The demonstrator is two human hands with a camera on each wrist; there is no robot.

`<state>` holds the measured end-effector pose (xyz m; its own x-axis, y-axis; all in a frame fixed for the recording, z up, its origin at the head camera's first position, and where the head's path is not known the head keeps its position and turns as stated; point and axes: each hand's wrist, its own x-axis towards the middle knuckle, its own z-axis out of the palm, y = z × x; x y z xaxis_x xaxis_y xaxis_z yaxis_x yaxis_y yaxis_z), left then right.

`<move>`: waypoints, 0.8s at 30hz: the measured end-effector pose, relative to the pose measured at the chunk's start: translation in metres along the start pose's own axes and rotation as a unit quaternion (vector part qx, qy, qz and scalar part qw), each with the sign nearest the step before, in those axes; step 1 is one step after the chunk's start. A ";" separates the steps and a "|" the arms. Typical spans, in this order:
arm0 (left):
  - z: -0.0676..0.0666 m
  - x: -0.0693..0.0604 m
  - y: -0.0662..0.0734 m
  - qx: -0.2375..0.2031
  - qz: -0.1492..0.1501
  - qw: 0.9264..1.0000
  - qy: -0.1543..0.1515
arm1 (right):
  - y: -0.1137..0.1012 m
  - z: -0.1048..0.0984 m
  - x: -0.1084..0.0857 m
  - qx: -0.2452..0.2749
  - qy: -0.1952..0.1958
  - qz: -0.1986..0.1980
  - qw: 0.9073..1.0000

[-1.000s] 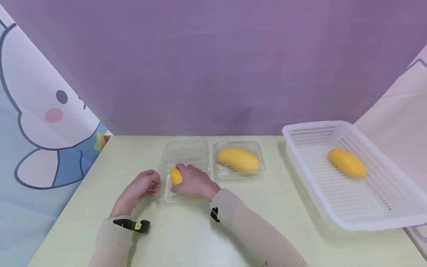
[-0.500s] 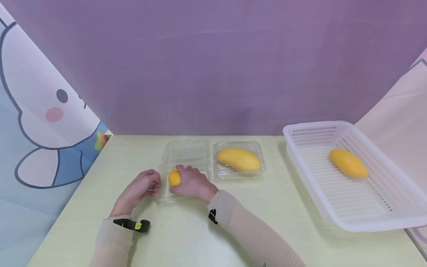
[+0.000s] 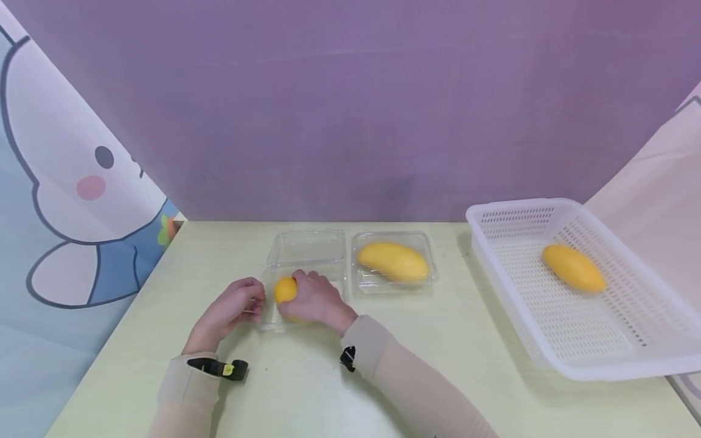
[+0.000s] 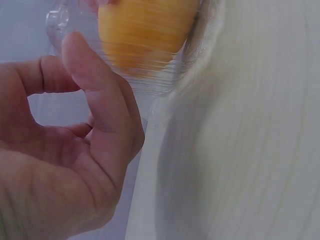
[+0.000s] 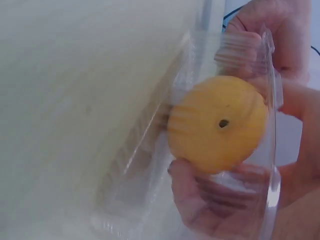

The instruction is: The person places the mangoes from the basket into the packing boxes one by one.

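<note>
- A purple backdrop (image 3: 350, 121) spans the far side, above a pale yellow-green tabletop (image 3: 306, 392)
- A blue cloth printed with a white cartoon character (image 3: 62, 158) hangs at the left, a paler cloth (image 3: 665, 176) at the right
- A white perforated basket (image 3: 575, 331) stands at the right of the tabletop, angled, well apart from both hands
- Two beige sleeves (image 3: 416, 377) reach in from the near edge
- A clear plastic clamshell container (image 3: 308, 264) lies open in front of the person, lid on the far side, base nearer
- A second clear container (image 3: 366, 283) sits just to its right
- The right hand (image 3: 317, 299) is over the open base, its fingers curled round a mango and gripping it
- The left hand (image 3: 235, 307) is at the left side of that base, fingers loosely bent and holding nothing; I cannot tell whether they touch the plastic
- The gripped mango (image 3: 285, 290) is within the open base, one rounded end facing up and left; the right wrist view shows a dark spot on an end, seen through the clear wall
- Another mango (image 3: 393, 261) lies in the second container, and one more mango (image 3: 574, 268) lies in the basket
- Each wrist wears a black strap (image 3: 210, 367), the left one with a small yellow patch
</note>
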<state>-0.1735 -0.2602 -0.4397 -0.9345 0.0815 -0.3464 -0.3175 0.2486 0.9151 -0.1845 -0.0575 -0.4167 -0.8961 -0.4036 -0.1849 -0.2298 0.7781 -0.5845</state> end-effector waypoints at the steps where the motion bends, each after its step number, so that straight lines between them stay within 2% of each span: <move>1: 0.000 0.000 0.000 0.000 0.000 1.000 -0.001 | -0.001 0.001 0.000 0.002 0.006 0.002 1.000; 6: 0.001 0.000 0.000 -0.003 0.003 1.000 -0.003 | -0.003 0.006 0.000 0.012 0.020 0.007 1.000; 13: 0.001 0.001 -0.001 -0.004 0.004 1.000 -0.005 | -0.003 0.007 0.000 0.020 0.013 -0.008 1.000; 19: 0.001 0.001 0.000 -0.005 -0.009 1.000 -0.002 | -0.002 0.000 -0.003 -0.009 0.003 -0.018 1.000; 24: 0.002 0.000 0.003 -0.006 -0.013 1.000 -0.001 | -0.001 -0.010 -0.009 -0.044 -0.003 -0.041 0.998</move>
<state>-0.1738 -0.2579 -0.4374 -0.9254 0.0767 -0.3712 -0.3442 0.2396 0.9078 -0.1801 -0.0495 -0.4063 -0.8702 -0.4712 -0.1440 -0.3355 0.7807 -0.5273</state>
